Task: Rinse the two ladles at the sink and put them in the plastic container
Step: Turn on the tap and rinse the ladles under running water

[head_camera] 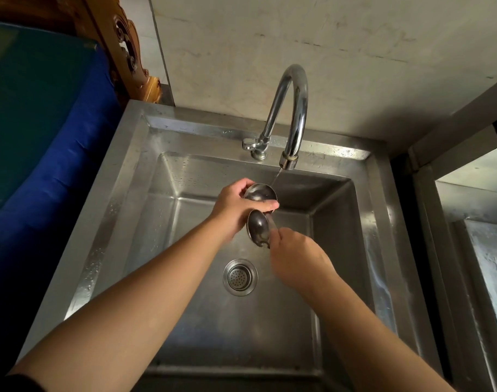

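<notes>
Two steel ladles are held over the steel sink (123, 210). The far ladle's bowl (260, 192) sits under a thin stream of water from the curved faucet (294, 108). My left hand (236, 207) wraps around that bowl, thumb across its near rim. The near ladle's bowl (258, 227) hangs just below it, touching my left hand. My right hand (298, 258) grips the handles at the near bowl's right side; the handles are hidden under it. No plastic container is in view.
A round drain strainer (240, 277) lies in the basin floor below the hands. The faucet lever (248, 143) is at the back rim. A blue and green covered block (43, 114) stands left; a steel counter (479, 250) stands right.
</notes>
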